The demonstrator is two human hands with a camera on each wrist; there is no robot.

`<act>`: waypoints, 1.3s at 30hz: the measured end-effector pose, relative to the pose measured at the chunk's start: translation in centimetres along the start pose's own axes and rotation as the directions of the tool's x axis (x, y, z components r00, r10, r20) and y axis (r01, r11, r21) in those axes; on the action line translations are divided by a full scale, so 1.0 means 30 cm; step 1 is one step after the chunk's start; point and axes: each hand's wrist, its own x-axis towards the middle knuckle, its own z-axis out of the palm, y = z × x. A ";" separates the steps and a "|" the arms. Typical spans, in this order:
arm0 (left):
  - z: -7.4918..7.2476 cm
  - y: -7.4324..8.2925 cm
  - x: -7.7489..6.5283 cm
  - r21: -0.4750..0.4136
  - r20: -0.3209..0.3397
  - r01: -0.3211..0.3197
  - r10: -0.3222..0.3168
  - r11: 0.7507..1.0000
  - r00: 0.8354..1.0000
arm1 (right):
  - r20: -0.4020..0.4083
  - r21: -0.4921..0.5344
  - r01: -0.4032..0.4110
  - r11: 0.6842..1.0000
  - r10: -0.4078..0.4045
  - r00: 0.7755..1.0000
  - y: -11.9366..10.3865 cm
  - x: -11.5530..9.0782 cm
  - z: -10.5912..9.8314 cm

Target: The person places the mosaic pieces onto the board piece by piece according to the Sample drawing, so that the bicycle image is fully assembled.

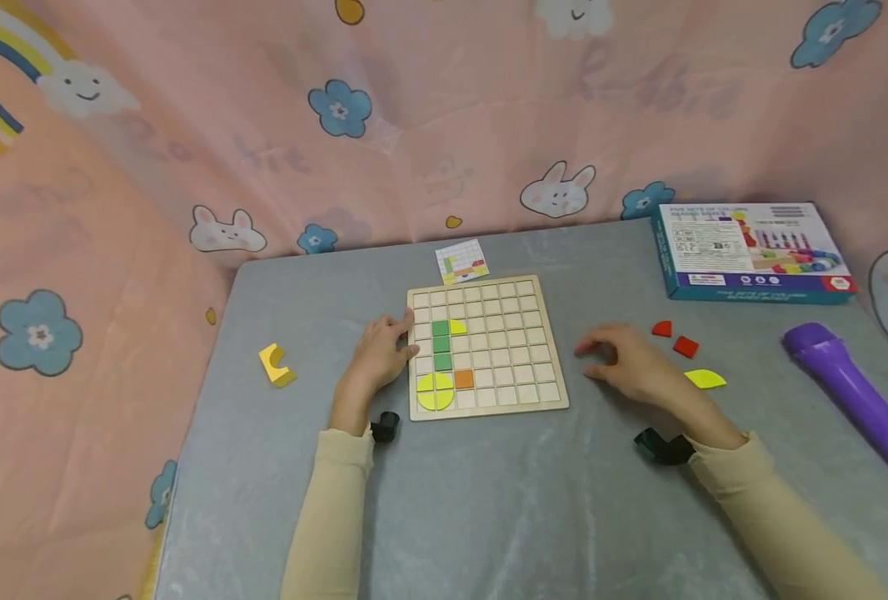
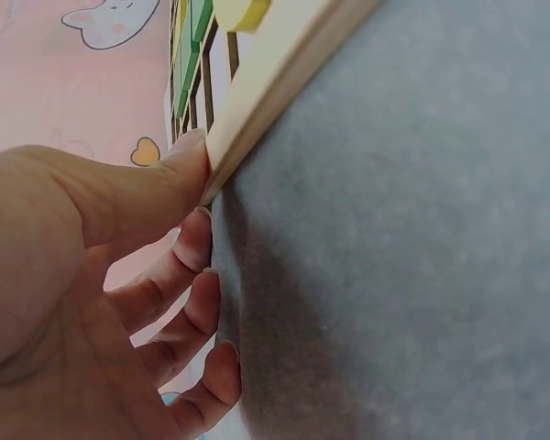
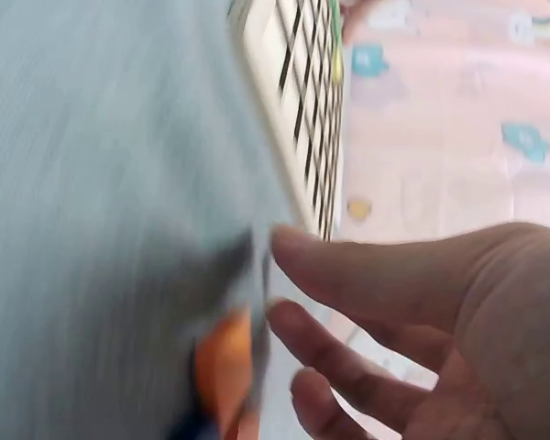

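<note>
My left hand [image 1: 379, 354] rests at the left edge of a wooden grid board [image 1: 515, 333], thumb touching the rim and index finger apart from it along that edge. Filling some cells are three green squares [image 1: 441, 344], a yellow quarter-circle [image 1: 457, 327], a yellow disc [image 1: 435, 391] of quarter pieces, and an orange square [image 1: 463, 379]. Over the table just right of the board, my right hand [image 1: 631, 362] has thumb and index finger parted, with nothing seen between them. Beyond it lie a red quarter-circle [image 1: 662, 328], a red square [image 1: 686, 347] and a yellow leaf-shaped piece [image 1: 705, 379].
A printed pattern card [image 1: 462, 262] lies behind the board. Yellow notched blocks [image 1: 276, 365] sit at the left. A teal game box [image 1: 755, 252] stands back right, with a long purple microphone-shaped object [image 1: 856, 400] in front. A patterned pink cloth [image 1: 429, 125] hangs behind the table.
</note>
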 end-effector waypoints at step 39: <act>-0.004 0.002 -0.007 -0.007 -0.002 -0.002 0.002 1.000 1.000 | 0.030 -0.056 0.046 0.997 -0.045 0.999 0.050 -0.031 -0.039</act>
